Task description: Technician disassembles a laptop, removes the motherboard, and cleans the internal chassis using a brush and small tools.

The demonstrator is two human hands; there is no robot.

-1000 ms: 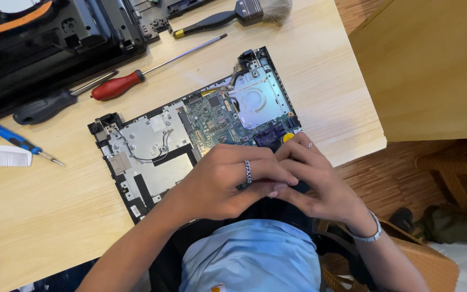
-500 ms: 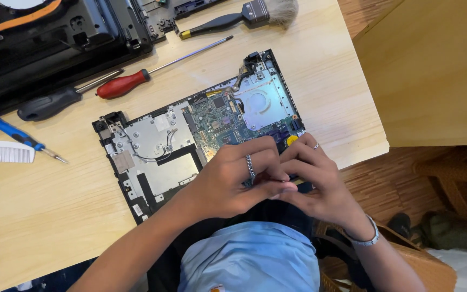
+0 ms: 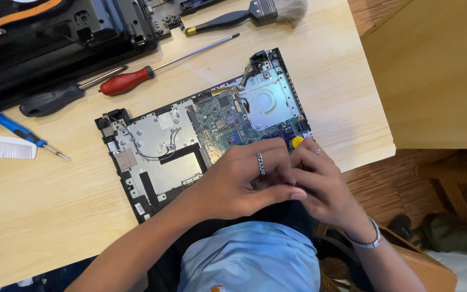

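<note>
Pale wooden desk (image 3: 325, 70) carries an opened laptop base (image 3: 163, 157) near its front edge, where the left hand (image 3: 239, 181) and right hand (image 3: 320, 184) curl together over its near corner, grip hidden; its exposed motherboard (image 3: 222, 116) looks fragile, best held by the frame.

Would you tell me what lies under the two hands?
Under the left hand and right hand lies the near edge of the opened laptop base; a yellow part peeks out. The rest there is covered.

Red-handled screwdriver (image 3: 128, 81), green circuit board (image 3: 224, 116)
</note>
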